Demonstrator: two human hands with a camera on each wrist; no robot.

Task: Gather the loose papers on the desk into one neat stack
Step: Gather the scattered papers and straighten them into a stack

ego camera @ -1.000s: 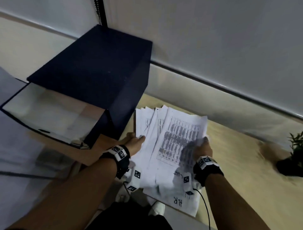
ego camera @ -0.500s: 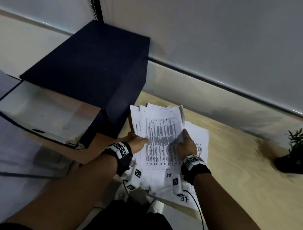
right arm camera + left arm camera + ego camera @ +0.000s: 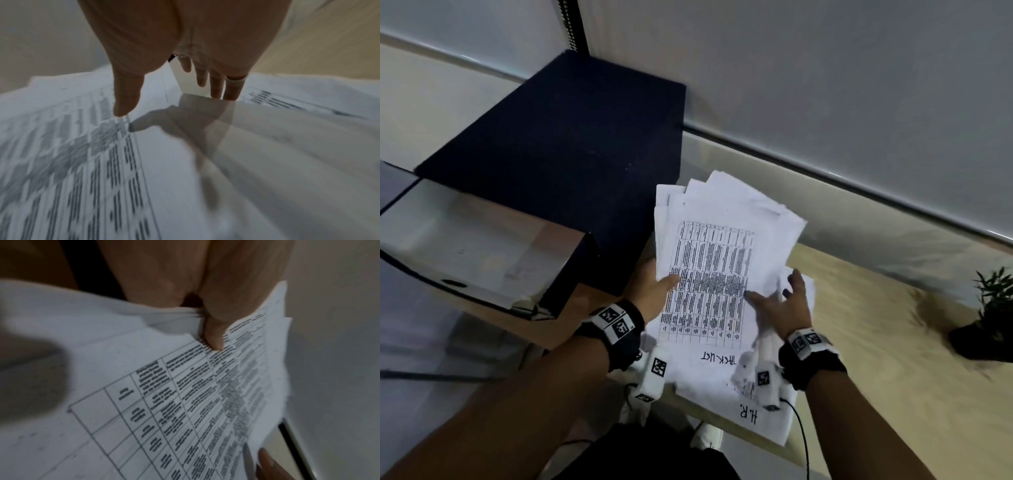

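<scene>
A bundle of white papers (image 3: 709,260), topped by a sheet with a printed table, is tilted up off the wooden desk (image 3: 876,342). My left hand (image 3: 657,287) grips its left edge, thumb (image 3: 213,337) pressed on the top sheet (image 3: 185,402), the other fingers hidden beneath. My right hand (image 3: 780,301) hovers at the bundle's right edge with fingers spread; its thumb (image 3: 123,100) touches the printed sheet (image 3: 102,162). The sheets are fanned unevenly at the far end. A sheet marked "H.R." (image 3: 753,411) lies lowest, at the desk's near edge.
A large black box (image 3: 571,144) stands just left of the papers, against the wall. An open pale tray or lid (image 3: 476,246) juts out further left. A small potted plant (image 3: 989,315) sits at the far right of the desk.
My right hand has let go of the papers' right side and spread its fingers. The sheets have been drawn together leftwards and tilted up in my left hand.
</scene>
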